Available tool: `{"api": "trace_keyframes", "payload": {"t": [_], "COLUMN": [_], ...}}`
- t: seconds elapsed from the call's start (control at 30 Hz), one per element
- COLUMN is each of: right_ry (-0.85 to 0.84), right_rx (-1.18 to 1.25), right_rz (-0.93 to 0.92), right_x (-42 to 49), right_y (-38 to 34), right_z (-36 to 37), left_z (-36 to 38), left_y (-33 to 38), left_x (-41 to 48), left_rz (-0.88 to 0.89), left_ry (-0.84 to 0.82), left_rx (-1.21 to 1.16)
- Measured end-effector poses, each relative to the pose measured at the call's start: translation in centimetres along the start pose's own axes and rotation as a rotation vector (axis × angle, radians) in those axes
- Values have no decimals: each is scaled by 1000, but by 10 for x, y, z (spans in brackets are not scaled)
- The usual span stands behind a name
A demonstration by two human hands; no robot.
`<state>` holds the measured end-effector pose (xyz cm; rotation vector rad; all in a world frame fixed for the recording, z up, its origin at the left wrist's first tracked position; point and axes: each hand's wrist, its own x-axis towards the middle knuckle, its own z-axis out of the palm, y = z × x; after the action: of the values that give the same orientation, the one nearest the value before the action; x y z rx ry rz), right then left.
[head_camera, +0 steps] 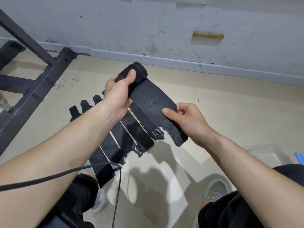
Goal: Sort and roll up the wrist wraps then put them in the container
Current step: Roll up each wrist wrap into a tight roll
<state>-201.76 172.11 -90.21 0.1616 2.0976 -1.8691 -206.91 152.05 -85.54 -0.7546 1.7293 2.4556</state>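
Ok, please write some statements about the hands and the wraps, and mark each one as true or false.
1. The left hand grips the rolled end of the wrap. True.
2. The right hand holds nothing. False: it pinches the wrap's flat end.
3. The other wraps lie side by side on the floor. True.
4. The held wrap is fully rolled. False: only one end is rolled, the rest is still flat.
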Motion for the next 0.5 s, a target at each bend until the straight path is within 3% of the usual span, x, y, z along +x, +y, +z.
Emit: {"api": "trace_keyframes", "payload": {"t": [0.17, 0.3, 0.4, 0.5], "right_ry": [16, 81, -67, -189], "right_rx": [44, -85, -266, -232], "right_rz": [104, 127, 112, 40], "right_x": [2, 0, -2, 0], "right_y": [6, 9, 4, -5], "right_z": [2, 3, -1, -6], "left_z": [5, 8, 11, 12], "left_y": [-4, -9, -19, -26], "left_x": [-8, -11, -19, -25], "left_rz": [181, 271, 345, 386], "left_ry": [83, 12, -98, -241], "left_rx": [185, 336, 455, 526]}}
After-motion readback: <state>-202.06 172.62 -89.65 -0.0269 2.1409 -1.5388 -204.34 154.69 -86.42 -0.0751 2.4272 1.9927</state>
